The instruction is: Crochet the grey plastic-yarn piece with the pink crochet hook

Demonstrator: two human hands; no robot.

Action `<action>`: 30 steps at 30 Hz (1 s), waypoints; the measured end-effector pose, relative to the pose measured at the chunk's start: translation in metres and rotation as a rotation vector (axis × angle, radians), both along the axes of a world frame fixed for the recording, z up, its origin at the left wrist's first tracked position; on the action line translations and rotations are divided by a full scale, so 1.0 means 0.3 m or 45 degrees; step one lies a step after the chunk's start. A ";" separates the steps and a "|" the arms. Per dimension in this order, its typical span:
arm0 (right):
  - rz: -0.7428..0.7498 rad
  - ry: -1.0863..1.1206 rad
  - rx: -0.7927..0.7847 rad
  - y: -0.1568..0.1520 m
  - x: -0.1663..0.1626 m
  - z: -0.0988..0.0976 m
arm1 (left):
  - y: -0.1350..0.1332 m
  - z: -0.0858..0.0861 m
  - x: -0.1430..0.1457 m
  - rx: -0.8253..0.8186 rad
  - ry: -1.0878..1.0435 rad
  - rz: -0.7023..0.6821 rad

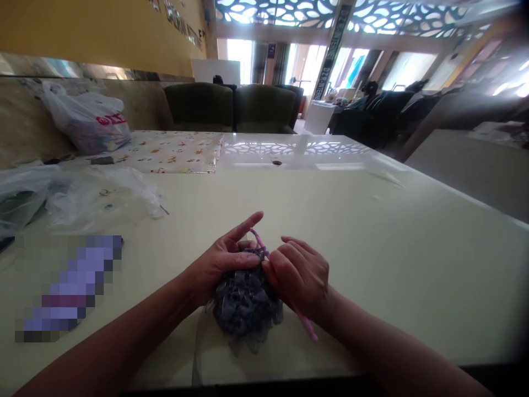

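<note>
The dark grey-blue ruffled piece (248, 306) sits between the two hands, just above the near edge of the worktop (392, 242); the left hand (225, 260) pinches its upper edge under the thumb, forefinger stretched out beyond; the right hand (301, 270) is curled close around a pink hook (307, 326), whose upper end slants toward the left forefinger and whose other end pokes out below the fist; a thin grey ribbon (197, 342) hangs from the left of the piece toward the near edge.

On the slanting pillar (332, 55) I can read "INTERNET"; the lettering on the yellow wall (182, 22) is too broken up to make out; a white carrier bag (93, 118) carries red print, also unreadable from here.

The pale surface runs from the right hand out to the long right edge; on the left, crumpled clear plastic (107, 198) and a pixelated purple object (78, 281) take up room; a patterned cover (173, 151) lies along the far left.
</note>
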State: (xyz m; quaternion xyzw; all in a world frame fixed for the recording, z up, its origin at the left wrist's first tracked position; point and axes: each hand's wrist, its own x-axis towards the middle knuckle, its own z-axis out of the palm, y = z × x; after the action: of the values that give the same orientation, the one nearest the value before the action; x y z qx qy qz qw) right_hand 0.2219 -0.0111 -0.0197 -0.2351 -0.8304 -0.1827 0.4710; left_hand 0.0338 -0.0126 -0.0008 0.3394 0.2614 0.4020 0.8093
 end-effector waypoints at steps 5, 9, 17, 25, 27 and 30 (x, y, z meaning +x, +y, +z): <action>0.296 0.069 -0.123 0.019 0.014 0.014 | 0.013 0.008 -0.026 0.041 0.010 -0.027; 0.319 0.188 -0.292 0.016 0.015 0.018 | 0.039 0.018 -0.059 0.137 0.135 0.067; 0.499 0.354 -1.123 0.018 0.058 0.053 | 0.060 0.035 -0.086 0.293 0.362 0.131; 0.278 0.143 -0.484 0.029 0.014 0.029 | 0.009 -0.019 -0.009 0.211 0.360 -0.038; 0.242 0.151 -0.466 0.029 0.012 0.029 | 0.005 -0.019 -0.008 0.282 0.363 -0.056; 0.294 0.283 -0.584 0.028 0.020 0.028 | 0.015 -0.010 -0.024 0.380 0.429 -0.024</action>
State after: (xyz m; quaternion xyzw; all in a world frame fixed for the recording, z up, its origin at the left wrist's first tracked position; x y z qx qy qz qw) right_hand 0.2278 -0.0026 -0.0113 -0.2581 -0.8144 0.0919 0.5115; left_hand 0.0265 -0.0082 -0.0040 0.5201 0.3274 0.3663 0.6987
